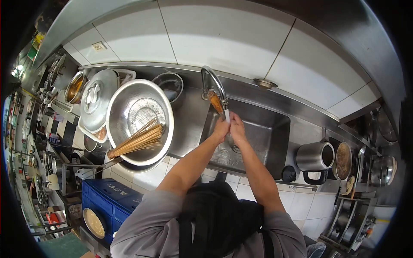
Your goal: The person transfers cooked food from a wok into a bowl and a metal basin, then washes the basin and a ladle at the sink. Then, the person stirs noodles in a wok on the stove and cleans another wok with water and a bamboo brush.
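Observation:
My left hand [221, 129] and my right hand [236, 128] are close together under the tap [217, 81], over the steel sink [266, 142]. Water [227, 115] runs from the spout onto them. The fingers of both hands are curled in, and what lies between them is hidden. An orange-brown, wooden-looking handle [215, 102] slants beside the spout, its lower end reaching my left fingers. I cannot tell what tool it belongs to. Left of the sink, a bamboo whisk brush [137, 139] lies across a big steel basin [114, 99].
A lidded pot [98, 103] and a dark bowl [168, 84] stand beside the basin. A steel jug [309, 157] and a pan [343, 161] are to the right. Below at left sits a blue crate [109, 200]. A tiled wall [228, 34] rises behind.

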`<state>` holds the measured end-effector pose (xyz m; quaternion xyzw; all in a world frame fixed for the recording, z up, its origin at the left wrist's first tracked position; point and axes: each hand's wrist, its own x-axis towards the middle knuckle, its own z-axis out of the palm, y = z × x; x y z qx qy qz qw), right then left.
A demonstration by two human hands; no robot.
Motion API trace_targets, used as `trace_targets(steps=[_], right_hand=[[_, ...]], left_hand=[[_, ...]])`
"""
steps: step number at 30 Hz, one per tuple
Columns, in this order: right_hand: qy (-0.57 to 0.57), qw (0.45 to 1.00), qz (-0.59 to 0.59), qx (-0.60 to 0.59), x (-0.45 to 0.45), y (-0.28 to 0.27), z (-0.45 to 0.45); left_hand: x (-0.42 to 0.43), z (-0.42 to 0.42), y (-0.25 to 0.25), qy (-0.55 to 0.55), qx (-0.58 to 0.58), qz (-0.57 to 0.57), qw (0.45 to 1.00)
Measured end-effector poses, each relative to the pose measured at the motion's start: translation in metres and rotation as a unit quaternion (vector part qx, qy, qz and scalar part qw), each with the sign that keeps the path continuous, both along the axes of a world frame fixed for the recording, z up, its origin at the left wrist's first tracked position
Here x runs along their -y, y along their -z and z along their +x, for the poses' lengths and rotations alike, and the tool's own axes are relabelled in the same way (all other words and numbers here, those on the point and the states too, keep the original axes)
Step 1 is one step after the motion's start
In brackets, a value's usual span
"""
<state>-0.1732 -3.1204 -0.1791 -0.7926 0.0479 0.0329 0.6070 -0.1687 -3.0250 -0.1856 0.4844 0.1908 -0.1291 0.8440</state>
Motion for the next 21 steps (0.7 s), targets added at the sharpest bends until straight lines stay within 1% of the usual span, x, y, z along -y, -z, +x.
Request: trace_targets(steps=[1, 4, 5, 6, 7, 9, 10, 11, 13, 14, 15, 16, 17, 18, 19, 20, 21], right_hand=[[-0.007, 0.999, 0.025, 0.019, 0.002, -0.012, -0.001], [-0.113, 0.985, 0.019, 0.132, 0.009, -0.062, -0.008], [-0.129, 0.987, 0.002, 0.099, 0.006, -0.088, -0.009], [-0.142, 0.988, -0.014, 0.064, -0.003, -0.116, -0.01], [-0.155, 0.987, -0.029, 0.027, -0.01, -0.128, -0.009], [-0.197, 0.974, -0.075, 0.08, -0.017, -0.119, -0.006], [-0.217, 0.965, -0.097, 0.107, -0.021, -0.114, -0.009], [-0.258, 0.963, -0.01, 0.078, -0.022, -0.11, -0.016], [-0.247, 0.965, 0.082, 0.033, -0.017, -0.102, -0.028], [-0.239, 0.962, 0.129, 0.011, -0.013, -0.095, -0.033], [-0.152, 0.974, 0.167, -0.013, -0.008, -0.078, -0.035], [-0.101, 0.991, 0.08, -0.035, 0.001, -0.063, -0.037], [-0.05, 0.997, -0.01, -0.058, 0.012, -0.05, -0.041], [0.001, 0.992, -0.101, -0.081, 0.024, -0.036, -0.044], [-0.012, 0.975, 0.026, -0.219, 0.036, -0.024, -0.046], [-0.024, 0.924, 0.154, -0.35, 0.048, -0.012, -0.048], [-0.034, 0.839, 0.275, -0.468, 0.053, 0.0, -0.049]], left_hand=[[-0.001, 0.005, 0.003, 0.017, 0.02, -0.021, 0.999], [-0.004, 0.008, 0.018, 0.003, 0.108, -0.013, 0.994], [-0.01, 0.004, -0.004, 0.023, 0.108, 0.027, 0.994], [-0.013, 0.002, -0.005, 0.018, 0.109, 0.009, 0.994], [-0.014, -0.002, -0.004, 0.013, 0.108, -0.01, 0.994], [-0.024, -0.009, -0.001, 0.07, 0.124, 0.115, 0.983], [-0.032, -0.012, 0.014, 0.085, 0.107, 0.075, 0.988], [-0.04, -0.013, 0.029, 0.098, 0.091, 0.034, 0.99], [-0.043, -0.032, 0.006, 0.077, 0.059, 0.023, 0.995], [-0.044, -0.046, -0.01, 0.114, 0.115, 0.112, 0.98], [-0.046, -0.057, -0.023, 0.15, 0.171, 0.2, 0.953], [-0.045, -0.057, 0.0, 0.186, 0.21, 0.172, 0.944], [-0.044, -0.056, 0.025, 0.223, 0.247, 0.139, 0.933], [-0.043, -0.056, 0.049, 0.259, 0.282, 0.104, 0.918], [-0.043, -0.06, 0.028, 0.32, 0.345, 0.215, 0.856], [-0.042, -0.063, 0.005, 0.373, 0.4, 0.32, 0.774], [-0.039, -0.067, -0.014, 0.42, 0.395, 0.363, 0.732]])
